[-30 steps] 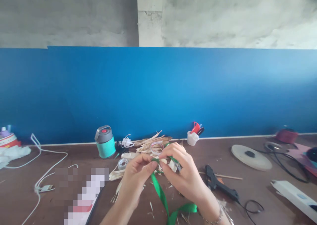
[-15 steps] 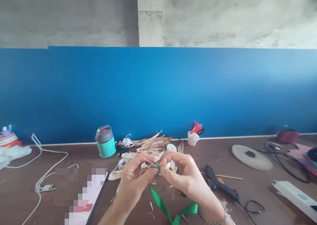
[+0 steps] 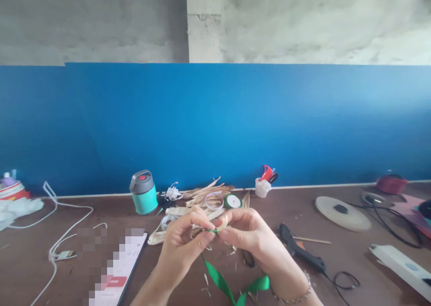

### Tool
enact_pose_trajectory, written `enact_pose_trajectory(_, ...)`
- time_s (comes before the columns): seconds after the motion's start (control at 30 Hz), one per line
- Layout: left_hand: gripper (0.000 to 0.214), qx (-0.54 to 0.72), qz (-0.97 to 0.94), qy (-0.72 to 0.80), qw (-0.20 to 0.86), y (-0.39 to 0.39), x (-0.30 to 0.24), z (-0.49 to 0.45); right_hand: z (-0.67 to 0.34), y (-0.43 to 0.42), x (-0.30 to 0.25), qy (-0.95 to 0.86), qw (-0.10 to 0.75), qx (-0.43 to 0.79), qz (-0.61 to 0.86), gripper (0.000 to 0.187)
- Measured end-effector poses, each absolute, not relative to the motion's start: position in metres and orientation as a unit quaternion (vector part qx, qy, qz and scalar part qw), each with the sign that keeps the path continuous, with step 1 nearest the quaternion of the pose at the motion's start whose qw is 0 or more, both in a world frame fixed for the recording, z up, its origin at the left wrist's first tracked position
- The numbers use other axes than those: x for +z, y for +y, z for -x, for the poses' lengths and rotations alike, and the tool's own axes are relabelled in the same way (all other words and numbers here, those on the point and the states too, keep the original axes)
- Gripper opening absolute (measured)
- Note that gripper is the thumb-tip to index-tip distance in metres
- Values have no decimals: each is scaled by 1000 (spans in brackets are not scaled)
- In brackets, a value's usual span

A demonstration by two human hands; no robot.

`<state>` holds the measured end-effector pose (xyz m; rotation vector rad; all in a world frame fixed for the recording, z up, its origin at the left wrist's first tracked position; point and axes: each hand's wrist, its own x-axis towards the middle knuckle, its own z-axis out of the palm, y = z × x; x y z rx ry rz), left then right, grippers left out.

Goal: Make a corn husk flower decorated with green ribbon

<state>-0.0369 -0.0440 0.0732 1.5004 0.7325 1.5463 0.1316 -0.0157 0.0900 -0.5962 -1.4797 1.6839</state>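
Pinching a small green bit [image 3: 212, 230] between thumb and finger of the left hand [image 3: 182, 241]. Gripping a little pale piece [image 3: 223, 222] in the fingers of the right hand [image 3: 252, 234], just to the right of the green. Could slip apart from loosening either pinch too soon. Could crumple the little pale piece, thin by the look of it, by squeezing too hard. Might twist or snag the green ribbon [image 3: 218, 277], lower and nearer, by tugging across the scraps [image 3: 206, 279] on the desk [image 3: 111, 211]. Can't tell about any join between ribbon and green bit. Holding both hands up over the near middle, with fingertips almost touching, thumbs near, pointer fingers bent over on the far side. Might knock the glue gun [image 3: 302, 251], to the right, by swinging out the right hand.
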Motion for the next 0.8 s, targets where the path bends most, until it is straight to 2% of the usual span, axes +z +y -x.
enact_pose_trajectory(0.27, 6, 619, -641, 324, 317, -44, 71, 39, -133, -16, 88, -612, 399, 633, 257, 31)
enact_pose_trajectory(0.4, 7, 612, -639, 349, 309, -44, 70, 38, -136, -21, 95, -709, 441, 462, 299, 32)
enact_pose_trajectory(0.5, 5, 614, -633, 359, 307, -43, 67, 38, -136, -29, 101, -766, 491, 304, 283, 31)
enact_pose_trajectory(0.57, 4, 617, -627, 362, 307, -42, 66, 38, -136, -33, 103, -789, 494, 240, 274, 30)
enact_pose_trajectory(0.67, 4, 619, -617, 368, 317, -42, 65, 38, -135, -35, 103, -801, 488, 205, 281, 29)
enact_pose_trajectory(0.8, 5, 623, -610, 371, 319, -42, 66, 37, -134, -35, 102, -796, 488, 215, 287, 22)
